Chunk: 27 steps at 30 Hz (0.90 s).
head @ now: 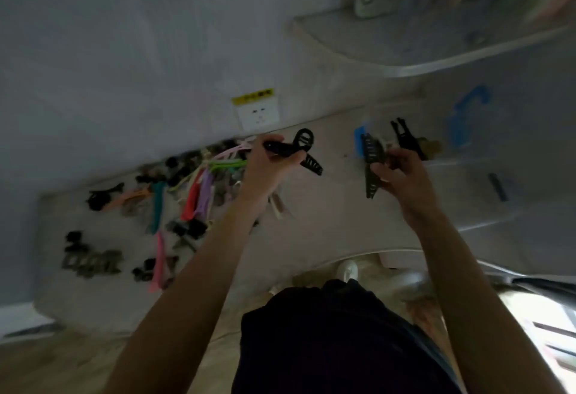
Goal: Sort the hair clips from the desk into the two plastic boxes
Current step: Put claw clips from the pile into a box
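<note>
A heap of hair clips [190,188], black, pink, green, purple, red and teal, lies along the left half of the pale desk [327,225]. My left hand [265,166] is raised over the heap's right end and grips a black claw clip [299,150]. To the right, my right hand [402,172] holds a long black toothed clip [371,163] above the desk. Behind it stands a clear plastic box [461,132] with blue markings, with black and brown clips [408,138] at its near side. I see only this one box clearly.
A white wall socket [258,114] with a yellow label sits on the wall behind the desk. A shelf [374,41] with books and a patterned object juts out overhead at the right. My dark clothing fills the bottom middle; wooden floor shows below.
</note>
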Tool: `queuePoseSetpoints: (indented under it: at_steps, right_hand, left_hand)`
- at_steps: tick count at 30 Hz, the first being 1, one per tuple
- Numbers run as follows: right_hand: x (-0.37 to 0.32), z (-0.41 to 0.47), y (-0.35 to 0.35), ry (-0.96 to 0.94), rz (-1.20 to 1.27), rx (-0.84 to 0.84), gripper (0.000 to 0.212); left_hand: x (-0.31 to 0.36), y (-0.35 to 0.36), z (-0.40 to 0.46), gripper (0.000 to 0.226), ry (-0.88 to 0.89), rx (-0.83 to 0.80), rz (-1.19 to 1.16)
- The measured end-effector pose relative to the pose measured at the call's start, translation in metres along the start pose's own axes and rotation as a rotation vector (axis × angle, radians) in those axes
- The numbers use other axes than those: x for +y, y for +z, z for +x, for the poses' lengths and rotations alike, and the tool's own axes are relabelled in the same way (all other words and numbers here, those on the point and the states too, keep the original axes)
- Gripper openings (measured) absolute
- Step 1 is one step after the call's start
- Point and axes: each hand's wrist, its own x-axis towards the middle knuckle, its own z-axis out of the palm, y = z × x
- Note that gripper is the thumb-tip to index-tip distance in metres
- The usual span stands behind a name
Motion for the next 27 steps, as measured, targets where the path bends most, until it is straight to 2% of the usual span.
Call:
queuePoseSetpoints:
  at_steps: [4,6,8,11,14,16,18,21,23,27]
  right_hand:
    - [-0.021,0.015,-0.068,-0.04,-0.067,0.191,0.037]
    - [-0.029,0.029,-0.091,-0.109,-0.223,0.286,0.043]
    - [-0.038,0.045,-0.111,-0.178,-0.457,0.362,0.049]
    - [-0.043,0.068,-0.128,-0.302,-0.678,0.373,0.047]
    - [-0.041,0.084,-0.126,-0.329,-0.801,0.326,0.041]
    - [-0.034,0.095,-0.123,-0.363,-0.873,0.279,0.036]
    - [-0.028,0.104,-0.122,-0.368,-0.953,0.241,0.035]
    - [-0.022,0.107,-0.122,-0.327,-1.039,0.11,0.037]
    - [-0.019,0.101,-0.123,-0.328,-1.118,0.009,0.037]
    - [-0.017,0.08,-0.112,-0.512,-1.032,0.023,0.027]
  left_hand:
    - [0.018,0.098,0.029,0.035,0.034,-0.254,0.15]
    - [0.022,0.132,0.045,0.036,0.079,-0.382,0.24]
    - [0.021,0.158,0.061,0.036,0.167,-0.438,0.446]
    - [0.011,0.179,0.073,0.028,0.326,-0.343,0.759]
    - [-0.003,0.181,0.067,0.022,0.512,-0.264,1.091]
    - [-0.013,0.182,0.059,0.037,0.592,-0.224,1.318]
    - [-0.017,0.184,0.048,0.048,0.572,-0.25,1.455]
    - [-0.018,0.188,0.037,0.047,0.582,-0.254,1.442]
    - [-0.021,0.184,0.032,0.039,0.662,-0.2,1.285]
    - [-0.026,0.159,0.021,0.029,0.654,-0.154,0.941]
